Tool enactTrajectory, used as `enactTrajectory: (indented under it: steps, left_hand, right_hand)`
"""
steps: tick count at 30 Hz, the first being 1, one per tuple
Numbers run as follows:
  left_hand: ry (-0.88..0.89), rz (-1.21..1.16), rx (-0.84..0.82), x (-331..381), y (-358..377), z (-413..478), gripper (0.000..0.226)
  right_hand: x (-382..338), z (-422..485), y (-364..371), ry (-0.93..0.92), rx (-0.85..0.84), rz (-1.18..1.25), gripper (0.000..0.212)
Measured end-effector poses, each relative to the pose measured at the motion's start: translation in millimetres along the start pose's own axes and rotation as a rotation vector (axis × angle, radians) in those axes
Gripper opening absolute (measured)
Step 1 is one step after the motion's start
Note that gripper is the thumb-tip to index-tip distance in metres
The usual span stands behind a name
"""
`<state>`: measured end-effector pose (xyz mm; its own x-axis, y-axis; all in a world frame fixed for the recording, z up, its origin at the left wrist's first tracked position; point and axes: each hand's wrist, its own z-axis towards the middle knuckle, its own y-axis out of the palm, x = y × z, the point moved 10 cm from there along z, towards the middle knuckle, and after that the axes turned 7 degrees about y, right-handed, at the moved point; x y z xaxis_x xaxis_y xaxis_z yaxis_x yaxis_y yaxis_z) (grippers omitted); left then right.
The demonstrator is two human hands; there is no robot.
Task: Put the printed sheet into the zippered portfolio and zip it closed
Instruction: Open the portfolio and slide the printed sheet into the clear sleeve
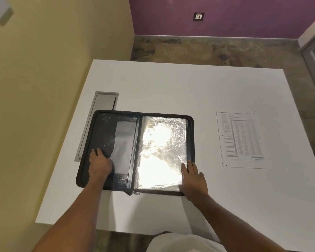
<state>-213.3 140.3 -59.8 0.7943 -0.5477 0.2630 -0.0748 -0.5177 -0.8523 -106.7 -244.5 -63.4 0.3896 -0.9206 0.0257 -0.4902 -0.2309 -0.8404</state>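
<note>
A black zippered portfolio [107, 128] lies spread open flat on the white table [171, 84]. Its left half has dark pockets; its right half is a shiny clear sleeve that glares with light. The zipper pull [135, 193] shows at the near end of the spine. My left hand [99, 163] rests flat on the near part of the left half. Fingers spread, my right hand [193, 177] lies flat on the near right corner of the clear sleeve. The printed sheet [243, 139] lies flat on the table to the right of the portfolio, apart from both hands.
A grey metal cable hatch [102, 104] is set into the table, partly under the portfolio's far left corner. A yellow wall runs along the table's left side. Brown floor and a purple wall lie beyond the far edge.
</note>
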Motion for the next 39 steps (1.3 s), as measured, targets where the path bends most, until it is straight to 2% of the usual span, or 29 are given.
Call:
enactTrajectory:
  steps: [4,9,15,27,32,39]
  left_hand:
    - [0.032,0.04,0.062,9,-2,-14,0.071]
    - [0.069,0.1,0.134,30,0,-41,0.071]
    - [0.189,0.188,0.179,78,21,-79,0.069]
    - [0.424,0.03,0.092,256,97,-137,0.069]
    - [0.507,-0.019,0.037,339,130,-154,0.068]
    - [0.548,-0.115,-0.032,426,170,-154,0.067]
  right_hand:
    - [6,-1,0,-0.008,-0.007,0.061,0.093]
    - [16,-6,-16,-0.023,0.07,0.063,0.086]
    - [50,-13,-36,0.025,0.122,0.141,0.083]
    - [175,-6,-57,0.165,0.164,0.137,0.081]
    - [236,9,-66,0.213,0.182,0.206,0.083]
    - [308,38,-79,0.271,0.193,0.288,0.083]
